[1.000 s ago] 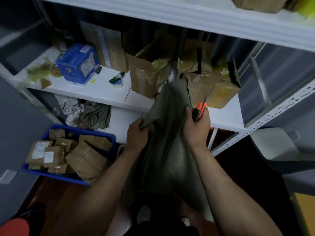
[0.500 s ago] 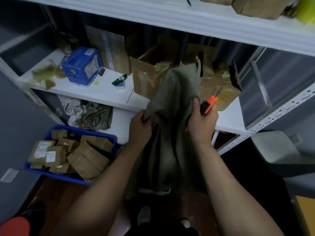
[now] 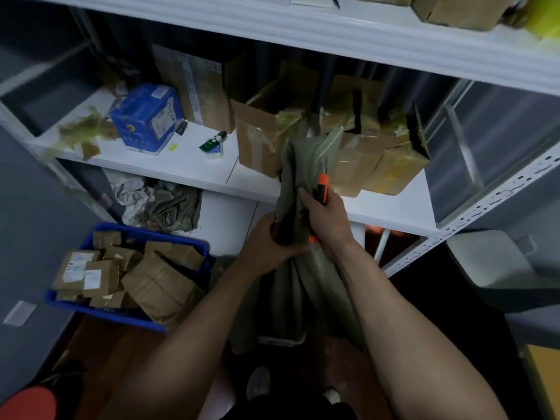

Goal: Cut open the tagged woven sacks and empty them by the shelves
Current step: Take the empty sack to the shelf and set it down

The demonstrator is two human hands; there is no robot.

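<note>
REMOTE DESK: Both hands were closed when I looked in. The left hand (image 3: 266, 242) had its fingers curled tight round the bunched middle of the grey-green woven sack (image 3: 303, 295). The right hand (image 3: 327, 219) was wrapped round an orange utility knife (image 3: 322, 189), thumb lying against the same gathered cloth. The knife pointed up along the sack; I could not tell whether its blade was out. The two hands sat just beside each other, in front of the edge of the white middle shelf (image 3: 188, 169).

Room was tight above, where the sack's upper end stood against the taped cardboard boxes (image 3: 263, 144). The perforated steel upright (image 3: 485, 204) closed off the right side. To the left, a blue crate (image 3: 106, 310) full of small brown parcels sat on the floor near the left forearm.

Below the hands the sack hung slack and creased toward the dark floor, with a pale strip across its lower end and the person's shoes (image 3: 257, 384) beneath it. Crumpled sacks (image 3: 169, 207) lay on the lower shelf behind the crate.
</note>
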